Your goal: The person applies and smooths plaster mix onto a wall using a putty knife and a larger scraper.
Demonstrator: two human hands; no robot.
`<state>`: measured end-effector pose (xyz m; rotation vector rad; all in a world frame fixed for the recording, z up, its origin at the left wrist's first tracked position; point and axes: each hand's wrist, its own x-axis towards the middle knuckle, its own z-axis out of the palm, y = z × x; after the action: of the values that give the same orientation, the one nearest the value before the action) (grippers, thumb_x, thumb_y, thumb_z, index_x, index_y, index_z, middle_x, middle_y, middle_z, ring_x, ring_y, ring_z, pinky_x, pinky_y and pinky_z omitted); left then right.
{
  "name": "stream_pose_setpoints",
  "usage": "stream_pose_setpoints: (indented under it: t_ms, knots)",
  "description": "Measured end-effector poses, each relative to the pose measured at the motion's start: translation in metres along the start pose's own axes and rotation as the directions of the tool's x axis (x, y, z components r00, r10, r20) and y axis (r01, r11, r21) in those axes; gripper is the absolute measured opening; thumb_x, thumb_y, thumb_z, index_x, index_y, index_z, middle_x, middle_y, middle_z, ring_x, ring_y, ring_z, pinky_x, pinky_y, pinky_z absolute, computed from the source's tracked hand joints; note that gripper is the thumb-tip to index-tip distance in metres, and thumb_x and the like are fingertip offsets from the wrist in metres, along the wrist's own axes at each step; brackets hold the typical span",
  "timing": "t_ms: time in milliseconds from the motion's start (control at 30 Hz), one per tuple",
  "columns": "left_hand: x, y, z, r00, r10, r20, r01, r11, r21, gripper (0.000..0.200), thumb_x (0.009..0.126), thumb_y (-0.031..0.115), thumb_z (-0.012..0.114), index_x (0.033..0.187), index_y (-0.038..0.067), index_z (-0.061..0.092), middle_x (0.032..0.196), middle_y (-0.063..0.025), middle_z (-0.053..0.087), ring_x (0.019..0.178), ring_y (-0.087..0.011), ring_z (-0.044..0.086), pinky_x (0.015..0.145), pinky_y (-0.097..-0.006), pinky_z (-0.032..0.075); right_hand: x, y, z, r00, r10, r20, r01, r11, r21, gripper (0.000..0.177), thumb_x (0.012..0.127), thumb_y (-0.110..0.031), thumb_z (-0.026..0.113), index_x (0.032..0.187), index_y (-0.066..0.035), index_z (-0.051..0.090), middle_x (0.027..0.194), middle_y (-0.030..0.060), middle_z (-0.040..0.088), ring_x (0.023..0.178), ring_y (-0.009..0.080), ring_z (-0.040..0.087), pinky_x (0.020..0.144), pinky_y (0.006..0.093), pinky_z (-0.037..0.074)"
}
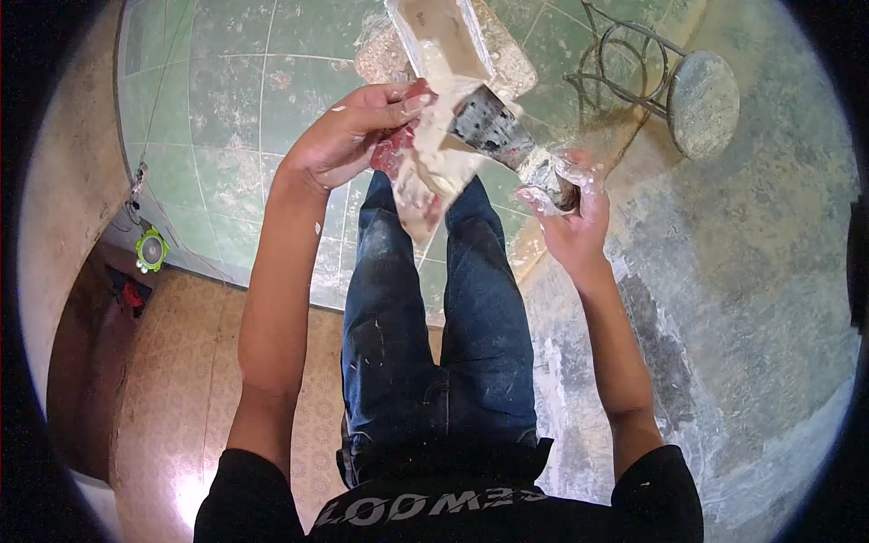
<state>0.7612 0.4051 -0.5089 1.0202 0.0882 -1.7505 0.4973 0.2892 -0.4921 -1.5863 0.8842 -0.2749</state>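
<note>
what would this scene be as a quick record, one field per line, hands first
left hand: holding a red piece smeared with pale paste
right hand: gripping a scraper, its dark blade marked with paste
container: open, pale paste inside, on a speckled slab
stool: round seat, metal legs
surfaces: green tiles, stained grey floor
</note>
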Motion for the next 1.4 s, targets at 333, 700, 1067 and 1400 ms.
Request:
stream_pose_setpoints:
  t_ms: [333,700,1067,1400]
  knots:
    - [-0.007,-0.002,-0.044,0.995,-0.045,-0.086,0.048,0.998,0.028,0.042,0.095,0.017,0.057,0.129,-0.005,0.047,0.118,-0.01,0.062,0.102,-0.0142,0.062,0.09,-0.0273,0.049,-0.009,-0.016,-0.016,0.915,0.395,0.08,-0.383,0.793,0.474,0.034,0.094,-0.023,0.062,0.115,0.001,0.054,0.097,0.0102,0.063,0.078,0.0158,0.061,0.068,0.0286,0.05]
    - [0.003,-0.023,0.0,0.995,-0.093,0.031,0.094,0.994,-0.048,0.018,0.091,0.015,0.062,0.103,0.001,0.06,0.087,0.0009,0.064,0.072,-0.0059,0.06,0.065,-0.0211,0.049,0.006,-0.041,0.016,0.69,0.635,0.347,-0.7,0.461,0.546,0.059,0.097,-0.057,0.041,0.105,-0.002,0.057,0.071,0.0065,0.059,0.047,0.0149,0.054,0.039,0.0278,0.042]
    - [0.0,-0.018,-0.017,0.996,-0.029,-0.085,0.022,0.996,-0.083,0.035,0.095,0.017,0.058,0.121,-0.006,0.054,0.099,-0.005,0.065,0.082,-0.0079,0.063,0.073,-0.0226,0.053,-0.01,0.005,-0.02,0.939,0.079,0.335,-0.075,0.997,-0.025,0.036,0.1,-0.038,0.05,0.107,-0.003,0.055,0.077,0.0068,0.06,0.067,0.0163,0.061,0.061,0.0298,0.05]
    - [-0.007,0.01,0.012,0.922,0.247,-0.298,-0.152,0.939,0.309,0.032,0.096,0.019,0.058,0.119,-0.003,0.056,0.098,-0.0061,0.065,0.081,-0.0093,0.063,0.071,-0.0245,0.054,-0.009,-0.046,-0.054,0.808,0.578,0.114,-0.582,0.813,-0.006,0.019,0.094,-0.014,0.059,0.098,0.004,0.06,0.075,0.0028,0.057,0.064,0.0065,0.048,0.056,0.0252,0.039]
